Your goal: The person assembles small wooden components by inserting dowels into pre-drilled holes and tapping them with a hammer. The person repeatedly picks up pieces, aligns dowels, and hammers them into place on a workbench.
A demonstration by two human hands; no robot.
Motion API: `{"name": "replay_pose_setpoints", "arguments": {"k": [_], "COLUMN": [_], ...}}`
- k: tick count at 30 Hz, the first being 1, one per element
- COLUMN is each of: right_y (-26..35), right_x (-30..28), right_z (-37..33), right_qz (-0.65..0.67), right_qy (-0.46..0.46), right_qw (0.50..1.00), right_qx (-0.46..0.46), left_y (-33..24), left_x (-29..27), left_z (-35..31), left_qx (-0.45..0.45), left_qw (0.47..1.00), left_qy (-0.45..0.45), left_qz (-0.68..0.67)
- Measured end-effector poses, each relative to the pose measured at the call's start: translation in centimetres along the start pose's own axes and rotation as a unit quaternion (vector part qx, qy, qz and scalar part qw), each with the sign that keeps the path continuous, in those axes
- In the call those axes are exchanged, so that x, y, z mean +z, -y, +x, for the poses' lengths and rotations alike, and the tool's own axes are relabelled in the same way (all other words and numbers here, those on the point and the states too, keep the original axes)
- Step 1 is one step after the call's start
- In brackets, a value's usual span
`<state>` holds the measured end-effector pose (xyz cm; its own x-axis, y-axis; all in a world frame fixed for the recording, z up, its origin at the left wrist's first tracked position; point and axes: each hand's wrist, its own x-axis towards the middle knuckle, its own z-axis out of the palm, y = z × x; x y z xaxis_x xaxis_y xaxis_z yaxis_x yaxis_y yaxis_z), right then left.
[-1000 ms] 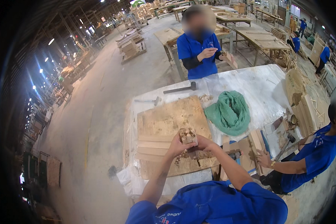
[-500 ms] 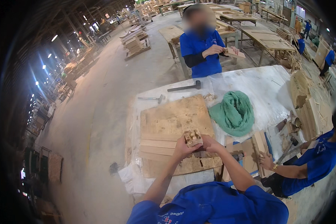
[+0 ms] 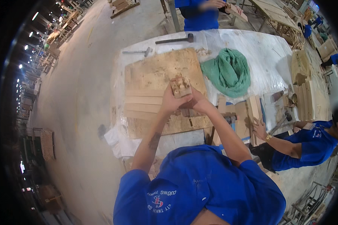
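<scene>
A small pale wooden block (image 3: 181, 90), with round holes or pegs on its upper face, is held up in both hands over the worn plywood board (image 3: 165, 71). My left hand (image 3: 172, 102) is closed around its left side, thumb across the front. My right hand (image 3: 196, 102) grips it from the right and below; part of those fingers is hidden. Several flat wooden slats (image 3: 143, 100) lie side by side on the board, left of my hands.
Beyond the board lie a black mallet (image 3: 176, 39) and a metal hammer (image 3: 141, 51). A green cloth bundle (image 3: 229, 73) sits to the right. A co-worker's hand (image 3: 260, 129) rests on wooden strips at the right; another person (image 3: 201, 17) stands across the table.
The view has tipped downward, so the table sits higher in the picture and more of my shirt shows. Both hands still hold the wooden block.
</scene>
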<state>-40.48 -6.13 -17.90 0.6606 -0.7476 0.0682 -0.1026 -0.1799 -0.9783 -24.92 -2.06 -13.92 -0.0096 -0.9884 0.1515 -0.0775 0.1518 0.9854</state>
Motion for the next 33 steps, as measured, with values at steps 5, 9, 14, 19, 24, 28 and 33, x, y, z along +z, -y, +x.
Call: {"name": "replay_pose_setpoints", "arguments": {"k": [5, 9, 14, 19, 24, 28, 33], "right_y": [-1.2, -8.6, -14.1, -15.0, -11.2, -5.8, 11.6], "right_x": [-0.9, -4.4, -0.9, 0.9, -0.3, -1.7, -2.5], "right_z": [-3.1, -13.6, -25.9, -28.4, -25.6, -23.5, -15.6], "right_qz": [-0.051, -0.155, -0.370, -0.380, -0.348, -0.307, -0.077], "right_qy": [-0.124, -0.420, -0.444, -0.309, -0.291, -0.312, -0.286], "right_qw": [0.987, 0.871, 0.729, 0.774, 0.778, 0.848, 0.937], "right_qx": [0.083, 0.202, 0.367, 0.401, 0.435, 0.299, 0.185], "left_y": [0.0, -1.3, -0.2, -0.5, -1.3, -2.2, -2.0], "left_x": [-0.6, -0.4, -1.7, -0.6, -0.4, 0.3, -0.4], "left_z": [1.1, 2.8, 0.8, -1.3, -1.4, -1.1, -2.1], "left_qx": [-0.064, -0.058, -0.012, -0.016, -0.024, -0.025, 0.004], "left_qw": [0.995, 0.996, 0.995, 0.994, 0.992, 0.993, 0.992], "left_qy": [-0.060, -0.060, -0.089, -0.102, -0.126, -0.116, -0.123], "left_qz": [0.048, 0.031, -0.035, -0.019, 0.024, 0.009, 0.041]}}
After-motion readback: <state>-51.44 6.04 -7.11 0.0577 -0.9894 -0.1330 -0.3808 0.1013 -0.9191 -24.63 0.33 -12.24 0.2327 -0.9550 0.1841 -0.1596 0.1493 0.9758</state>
